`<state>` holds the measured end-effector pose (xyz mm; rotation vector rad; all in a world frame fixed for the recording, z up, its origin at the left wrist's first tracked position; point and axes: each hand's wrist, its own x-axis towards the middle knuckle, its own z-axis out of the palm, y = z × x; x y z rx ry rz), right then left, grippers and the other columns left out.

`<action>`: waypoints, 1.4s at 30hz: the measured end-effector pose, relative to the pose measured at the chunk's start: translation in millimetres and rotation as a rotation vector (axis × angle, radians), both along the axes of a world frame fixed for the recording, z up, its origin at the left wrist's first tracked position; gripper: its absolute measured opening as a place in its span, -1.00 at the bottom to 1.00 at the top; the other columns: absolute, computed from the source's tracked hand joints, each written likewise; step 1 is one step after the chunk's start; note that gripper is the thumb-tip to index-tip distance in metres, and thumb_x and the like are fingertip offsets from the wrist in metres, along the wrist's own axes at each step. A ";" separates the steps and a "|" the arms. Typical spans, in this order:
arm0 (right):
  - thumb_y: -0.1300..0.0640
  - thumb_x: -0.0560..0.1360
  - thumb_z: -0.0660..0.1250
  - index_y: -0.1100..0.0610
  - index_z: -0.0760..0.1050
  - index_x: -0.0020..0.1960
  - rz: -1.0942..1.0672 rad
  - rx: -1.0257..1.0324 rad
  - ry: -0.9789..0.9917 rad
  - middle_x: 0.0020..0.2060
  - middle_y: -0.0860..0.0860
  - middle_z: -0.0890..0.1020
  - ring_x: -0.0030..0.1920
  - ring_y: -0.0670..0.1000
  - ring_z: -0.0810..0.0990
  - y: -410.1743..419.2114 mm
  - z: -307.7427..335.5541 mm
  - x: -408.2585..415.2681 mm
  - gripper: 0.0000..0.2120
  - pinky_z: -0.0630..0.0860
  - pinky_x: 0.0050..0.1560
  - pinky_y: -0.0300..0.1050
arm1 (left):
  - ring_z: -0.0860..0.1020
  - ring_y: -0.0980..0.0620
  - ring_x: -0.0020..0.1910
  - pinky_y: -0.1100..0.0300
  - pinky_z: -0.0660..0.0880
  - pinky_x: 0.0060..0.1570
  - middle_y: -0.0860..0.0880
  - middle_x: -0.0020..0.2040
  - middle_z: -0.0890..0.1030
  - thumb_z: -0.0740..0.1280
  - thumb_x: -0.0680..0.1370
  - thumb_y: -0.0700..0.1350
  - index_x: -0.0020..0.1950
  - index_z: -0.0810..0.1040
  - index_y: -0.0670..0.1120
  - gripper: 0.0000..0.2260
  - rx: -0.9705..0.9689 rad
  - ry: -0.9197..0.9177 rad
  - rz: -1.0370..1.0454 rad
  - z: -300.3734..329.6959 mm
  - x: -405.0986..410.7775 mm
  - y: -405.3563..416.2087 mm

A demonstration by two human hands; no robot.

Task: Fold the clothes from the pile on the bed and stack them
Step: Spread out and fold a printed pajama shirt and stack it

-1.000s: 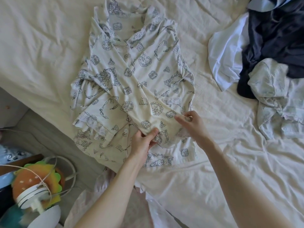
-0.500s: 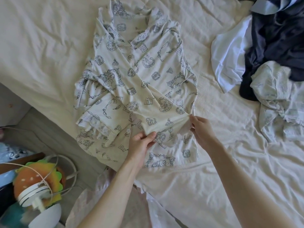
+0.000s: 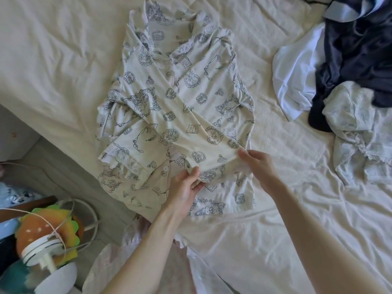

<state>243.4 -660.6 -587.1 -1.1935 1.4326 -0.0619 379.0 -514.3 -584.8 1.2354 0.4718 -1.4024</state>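
A cream pyjama shirt (image 3: 182,98) with a dark line print and lace trim lies spread on the bed, collar away from me, sleeves folded across its front. My left hand (image 3: 184,185) pinches the folded fabric edge near the buttons at the shirt's lower middle. At the shirt's lower right, my right hand (image 3: 257,162) grips the same folded edge. The pile of unfolded clothes (image 3: 350,66) sits at the right: a dark navy garment, a white one and a pale crumpled one.
The cream bed sheet (image 3: 53,60) is wrinkled all around the shirt. The bed's edge runs diagonally at the lower left. On the floor below it stand a burger-shaped plush (image 3: 46,228), a white fan-like device (image 3: 42,251) and cables.
My right hand slid from the middle of the folded edge out to the shirt's right side. My left hand kept its pinch in place.
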 end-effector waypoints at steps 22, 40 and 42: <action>0.08 0.63 0.11 0.06 0.25 -0.38 0.372 -0.428 0.240 -0.49 -0.05 0.36 -0.47 -0.08 0.32 -9.9 -20.6 6.4 -0.60 0.20 -0.46 -0.19 | 0.57 0.09 -0.40 0.29 0.53 -0.33 -0.05 -0.41 0.58 0.05 0.66 -0.09 -0.01 0.27 -0.03 -0.91 0.134 -0.655 -0.311 -0.8 -10.4 -23.7; 0.14 0.63 0.12 0.24 0.50 0.19 0.558 -0.471 0.353 0.04 0.17 0.63 -0.04 0.16 0.60 -46.0 -1.6 131.0 -0.73 0.54 0.00 0.05 | 0.55 0.11 -0.16 0.35 0.49 -0.13 -0.02 -0.04 0.59 0.23 0.60 -0.20 0.05 0.53 -0.10 -0.89 0.460 -0.918 -0.422 -8.1 166.1 -13.9; 0.14 0.63 0.12 0.22 0.48 0.23 0.521 -0.423 0.274 0.05 0.15 0.63 -0.03 0.12 0.60 -55.8 -0.2 173.7 -0.73 0.52 -0.06 -0.08 | 0.52 0.11 -0.08 0.46 0.37 -0.15 -0.01 0.03 0.55 0.25 0.58 -0.19 0.13 0.52 -0.12 -0.85 0.464 -1.103 -0.465 -5.2 201.3 -22.9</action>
